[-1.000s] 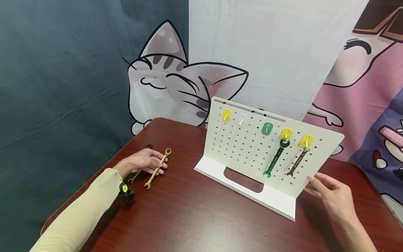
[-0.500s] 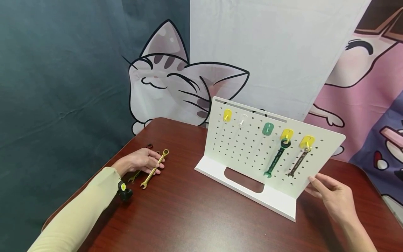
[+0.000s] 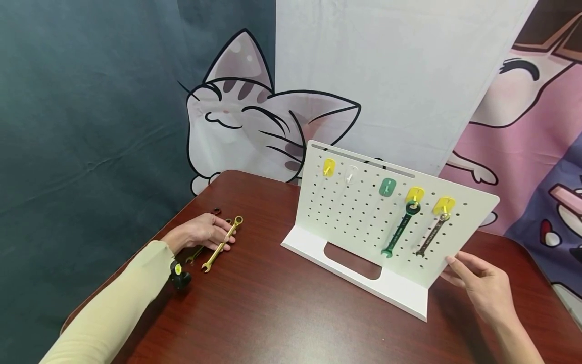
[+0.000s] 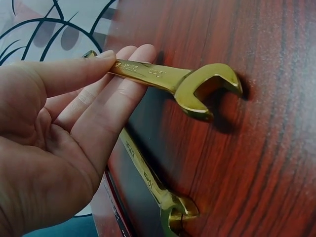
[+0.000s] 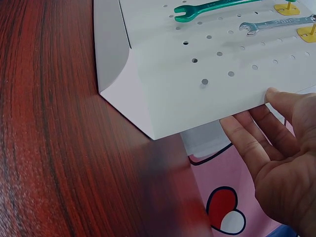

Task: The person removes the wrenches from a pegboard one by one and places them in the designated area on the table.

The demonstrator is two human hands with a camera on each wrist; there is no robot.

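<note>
While the left hand [image 3: 203, 233], closed to a pinch, holds the gold wrench [image 3: 220, 247] over the bench [image 3: 291, 308], the right hand [image 3: 486, 284] pinches the board [image 3: 336, 208] by its edge. A snug pinch should stop the wrench twisting.

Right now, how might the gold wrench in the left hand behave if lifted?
The gold wrench should stay stiff, looking like solid metal. Its shiny shank might slip; the open end, projecting beyond the fingers, could dip.
</note>
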